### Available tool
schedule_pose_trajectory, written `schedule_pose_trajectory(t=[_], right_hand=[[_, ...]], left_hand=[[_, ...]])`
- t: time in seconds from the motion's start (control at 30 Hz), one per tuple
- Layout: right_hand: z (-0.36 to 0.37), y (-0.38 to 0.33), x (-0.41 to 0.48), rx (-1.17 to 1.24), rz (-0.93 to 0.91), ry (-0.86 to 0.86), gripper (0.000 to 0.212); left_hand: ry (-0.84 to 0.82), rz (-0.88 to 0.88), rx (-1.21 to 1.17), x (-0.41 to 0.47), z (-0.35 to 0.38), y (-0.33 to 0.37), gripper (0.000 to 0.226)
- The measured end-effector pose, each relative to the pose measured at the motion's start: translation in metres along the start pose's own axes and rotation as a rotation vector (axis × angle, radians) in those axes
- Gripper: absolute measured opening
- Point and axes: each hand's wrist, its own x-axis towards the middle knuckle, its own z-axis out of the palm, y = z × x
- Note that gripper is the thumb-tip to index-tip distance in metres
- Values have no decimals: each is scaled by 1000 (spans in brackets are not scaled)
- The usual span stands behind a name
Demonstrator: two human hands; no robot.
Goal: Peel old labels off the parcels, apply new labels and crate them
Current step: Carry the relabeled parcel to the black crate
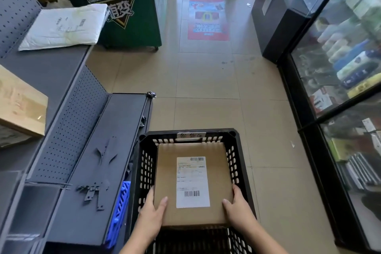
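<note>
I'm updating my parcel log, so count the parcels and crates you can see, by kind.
Cardboard boxes: 2 (labelled box, far-left box)
White mailer bags: 1 (white mailer)
Crates: 2 (black crate, blue crate)
Total: 5

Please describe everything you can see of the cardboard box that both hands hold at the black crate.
The cardboard box is flat, squarish, plain brown, lying level, broad face up. A white label with two barcodes is stuck on that face. The left hand and the right hand grip its near corners, thumbs on top. It lies inside the black crate; whether it rests on the bottom is unclear.
</note>
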Motion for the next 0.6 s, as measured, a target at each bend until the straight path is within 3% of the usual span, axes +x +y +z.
schedule_pose_trajectory(t=[0.23,0.6], right_hand=[[9,1,17,5,41,-6,59],[28,16,40,-39,150,40,62]], left_hand=[[4,-41,-11,17,12,-9,67],[25,-88,36,37,18,-27,71]])
